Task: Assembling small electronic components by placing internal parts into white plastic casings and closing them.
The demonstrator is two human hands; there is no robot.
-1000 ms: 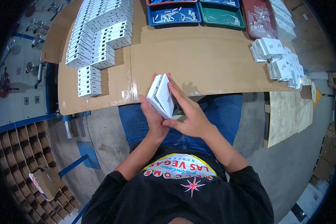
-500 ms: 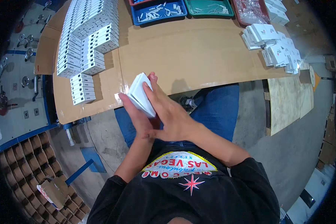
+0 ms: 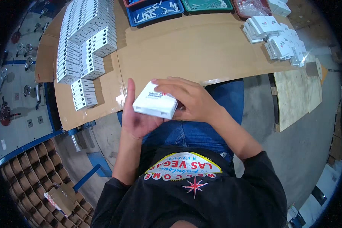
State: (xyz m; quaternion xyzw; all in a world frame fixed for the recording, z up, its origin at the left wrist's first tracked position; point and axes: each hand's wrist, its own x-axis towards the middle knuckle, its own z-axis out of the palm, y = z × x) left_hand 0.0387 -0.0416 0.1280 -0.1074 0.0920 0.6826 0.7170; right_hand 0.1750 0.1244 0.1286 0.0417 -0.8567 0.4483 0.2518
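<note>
A small white box (image 3: pixel 155 102) with a printed top lies flat between both my hands, just below the front edge of the cardboard-covered table (image 3: pixel 186 49). My left hand (image 3: pixel 135 114) cups it from the left and underneath, thumb pointing up. My right hand (image 3: pixel 186 99) covers its right side and top edge with bent fingers. The box hovers over my lap in blue jeans.
Rows of stacked white boxes (image 3: pixel 85 45) fill the table's left part. A pile of flat white boxes (image 3: pixel 279 38) lies at the right. Blue (image 3: pixel 154 9), green (image 3: pixel 207 4) and red (image 3: pixel 250 7) bins line the far edge. A divided cardboard crate (image 3: pixel 38 182) stands at lower left.
The white box, earlier held upright and open like a folded flap, is now closed and lying flat between my hands. My view has moved closer to the table.
</note>
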